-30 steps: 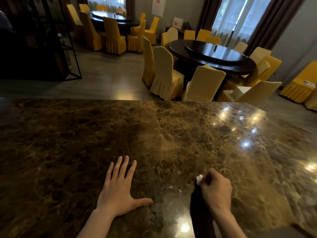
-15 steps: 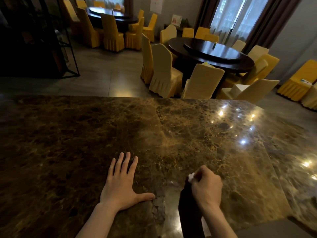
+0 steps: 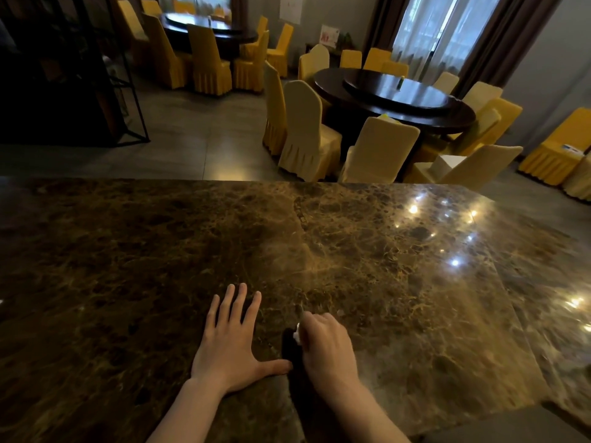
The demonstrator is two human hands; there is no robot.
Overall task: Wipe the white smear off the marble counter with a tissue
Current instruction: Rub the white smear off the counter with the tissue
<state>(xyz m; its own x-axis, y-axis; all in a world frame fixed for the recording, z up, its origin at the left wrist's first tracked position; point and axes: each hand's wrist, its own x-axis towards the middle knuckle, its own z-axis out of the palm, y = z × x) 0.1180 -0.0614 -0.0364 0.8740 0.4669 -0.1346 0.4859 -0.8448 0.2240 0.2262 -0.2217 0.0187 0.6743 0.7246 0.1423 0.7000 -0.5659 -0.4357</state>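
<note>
Tissue (image 3: 296, 334) in right hand (image 3: 327, 350)

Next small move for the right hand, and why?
Probably one more short rub in place. The right hand is closed on a tissue pressed to the marble counter, near the thumb of the flat left hand. The hand hides whether any smear remains, so lift to check afterwards.
</note>
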